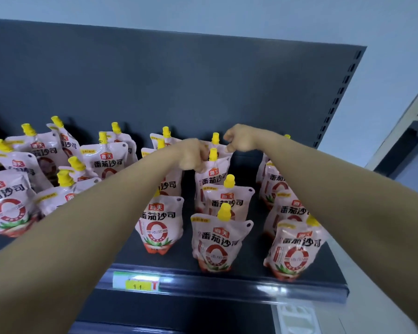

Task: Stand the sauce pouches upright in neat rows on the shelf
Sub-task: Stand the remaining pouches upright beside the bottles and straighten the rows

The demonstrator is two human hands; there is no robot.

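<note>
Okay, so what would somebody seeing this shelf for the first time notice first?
Two bare arms reach in: the left hand grips the top of a mid-row pouch, and the right hand curls just behind it. Pink yellow-capped pouches stand in rows centre and right, while the left cluster leans untidily. A green-yellow price tag sits on the shelf edge.
</note>
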